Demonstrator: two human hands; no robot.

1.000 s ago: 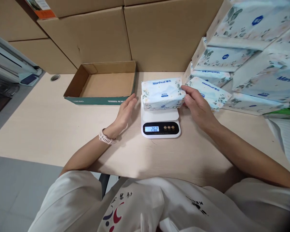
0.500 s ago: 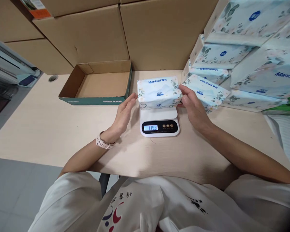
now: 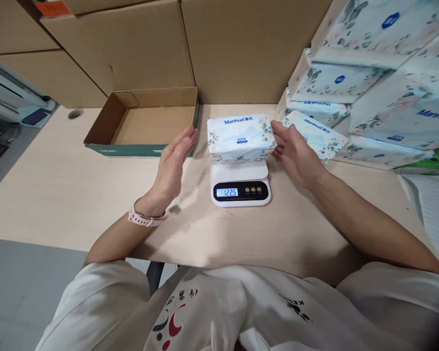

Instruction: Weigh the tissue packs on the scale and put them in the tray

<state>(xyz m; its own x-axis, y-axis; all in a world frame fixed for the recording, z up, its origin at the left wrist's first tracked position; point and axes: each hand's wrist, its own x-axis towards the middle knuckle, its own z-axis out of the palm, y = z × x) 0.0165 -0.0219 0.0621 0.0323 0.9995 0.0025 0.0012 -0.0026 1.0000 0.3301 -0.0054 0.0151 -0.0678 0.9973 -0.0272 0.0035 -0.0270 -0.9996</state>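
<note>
A white floral tissue pack point(image 3: 240, 138) printed "Manhua" lies on a small white digital scale point(image 3: 240, 184) whose display reads 122.5. My left hand point(image 3: 172, 163) hovers just left of the pack, fingers straight and together, palm facing it, not touching. My right hand point(image 3: 296, 153) is at the pack's right end, fingers spread, fingertips at or very near its edge. Neither hand grips anything. A pink watch band sits on my left wrist.
An open shallow cardboard tray point(image 3: 111, 146) with a green rim lies to the left on the beige table point(image 3: 69, 195). Stacked tissue packs point(image 3: 354, 83) pile up at the right. Large cardboard boxes point(image 3: 241, 48) form a wall behind. A white sheet point(image 3: 429, 204) lies at the far right.
The pack has been set down on the scale and my right hand has let go of it. The reading climbed from 26.2 to 122.5. My left hand lifted slightly away.
</note>
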